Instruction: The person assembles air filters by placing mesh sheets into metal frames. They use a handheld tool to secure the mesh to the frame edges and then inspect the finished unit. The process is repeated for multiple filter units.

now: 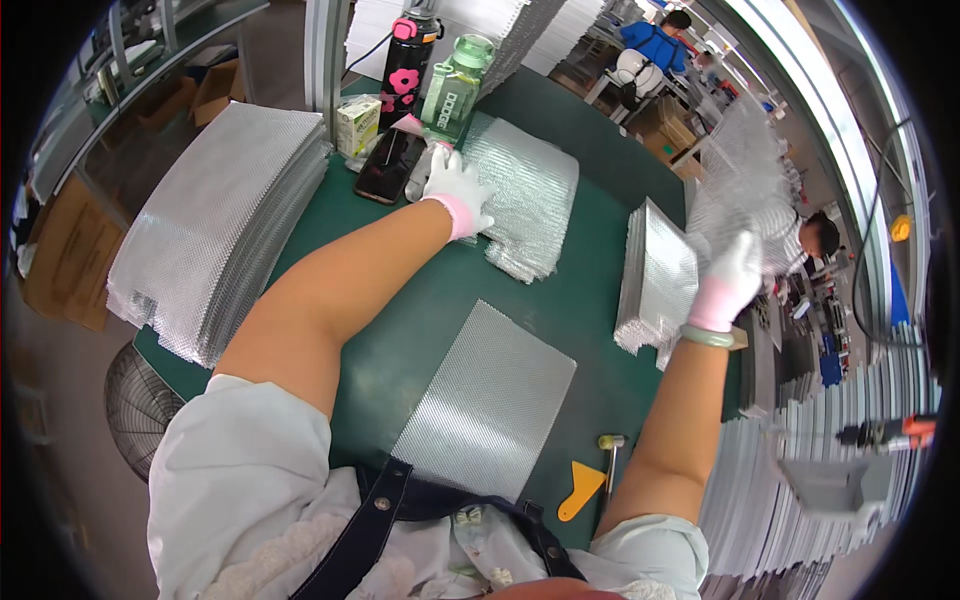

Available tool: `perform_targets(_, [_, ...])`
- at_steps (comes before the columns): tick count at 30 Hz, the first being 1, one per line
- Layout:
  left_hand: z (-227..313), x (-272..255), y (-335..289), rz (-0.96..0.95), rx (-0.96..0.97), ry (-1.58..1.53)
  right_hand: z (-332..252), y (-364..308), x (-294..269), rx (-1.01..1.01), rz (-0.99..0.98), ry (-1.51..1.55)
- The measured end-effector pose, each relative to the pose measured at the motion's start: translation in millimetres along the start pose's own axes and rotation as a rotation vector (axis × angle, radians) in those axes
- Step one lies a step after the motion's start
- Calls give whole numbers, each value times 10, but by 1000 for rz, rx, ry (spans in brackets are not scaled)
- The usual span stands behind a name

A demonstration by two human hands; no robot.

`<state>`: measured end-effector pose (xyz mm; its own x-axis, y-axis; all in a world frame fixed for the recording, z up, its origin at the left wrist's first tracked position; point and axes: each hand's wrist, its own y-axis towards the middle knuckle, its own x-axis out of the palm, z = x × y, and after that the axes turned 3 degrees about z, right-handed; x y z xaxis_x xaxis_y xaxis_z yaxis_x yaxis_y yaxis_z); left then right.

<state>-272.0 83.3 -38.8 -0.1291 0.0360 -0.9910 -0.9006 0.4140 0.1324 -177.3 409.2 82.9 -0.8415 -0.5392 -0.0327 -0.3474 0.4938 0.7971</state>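
— Hands first: what has each got?

— Left hand (457, 188), gloved, lies spread flat on the pile of silver bubble-foil bags (525, 195) at the far side of the green table (590, 240). Right hand (728, 282), gloved, is closed on one raised foil bag (740, 170), above the upright bag stack (658, 280).

— Counts?

— One tall foil stack (215, 225) far left, one flat sheet (487, 400) near the body, two bottles (435, 70), one yellow scraper (580, 490).

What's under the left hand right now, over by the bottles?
The left hand rests on a small stack of silver embossed sheets lying on the green table. What lies beneath that stack is covered.
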Motion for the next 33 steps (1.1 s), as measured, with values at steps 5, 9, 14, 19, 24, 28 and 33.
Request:
perform_targets(5, [568, -638, -429, 64, -21, -1878, -787, -1002, -274, -807, -385, -640])
perform_targets(9, [643, -1006, -1345, 2, 137, -2155, -1298, -1600, -714, -786, -709, -495])
perform_targets(14, [352, -1086, -2159, -62, 157, -2171, -1818, -1820, -1631, -341, -913, -236])
perform_targets(19, [359, -1026, -2745, -152, 208, -2101, -1845, -2152, -2017, 610, -505, 143])
perform_targets(24, [468, -779, -2998, 365, 66, -1583, -1933, -2708, -1794, 517, -350, 110])
perform_targets(28, [325, -751, -3196, 595, -189, -818, -2061, -3028, -1463, -10, -514, -259])
perform_targets(33, [-308, -621, -3085, 669, -340, -364, -2307, -3347, -825, 366, -897, -97])
